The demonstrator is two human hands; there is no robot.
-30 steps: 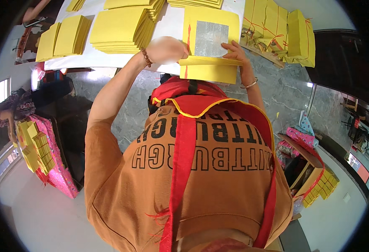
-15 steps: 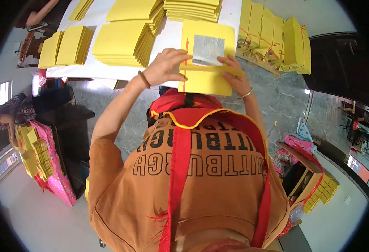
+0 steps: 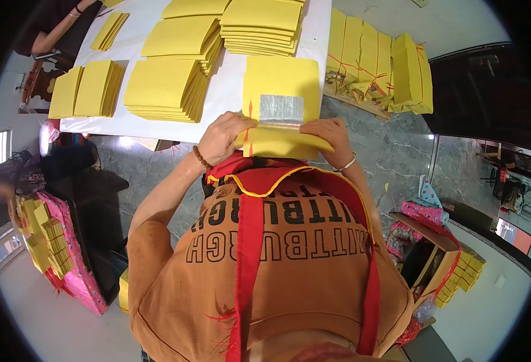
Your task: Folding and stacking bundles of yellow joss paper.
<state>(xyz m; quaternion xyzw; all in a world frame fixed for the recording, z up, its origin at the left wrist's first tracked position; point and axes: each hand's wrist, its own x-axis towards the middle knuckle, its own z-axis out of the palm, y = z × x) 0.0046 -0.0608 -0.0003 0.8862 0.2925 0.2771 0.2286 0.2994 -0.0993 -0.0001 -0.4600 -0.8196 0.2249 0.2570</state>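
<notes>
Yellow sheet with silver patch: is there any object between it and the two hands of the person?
Nothing visible: the left hand and right hand hold the yellow sheet at its fold, directly. The yellow stack to its left lies apart.

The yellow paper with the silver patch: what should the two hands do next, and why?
Perhaps roll the near fold away, over the silver patch: the left hand and right hand hold the yellow paper at opposite ends of the fold, and much silver lies uncovered beyond.
</notes>
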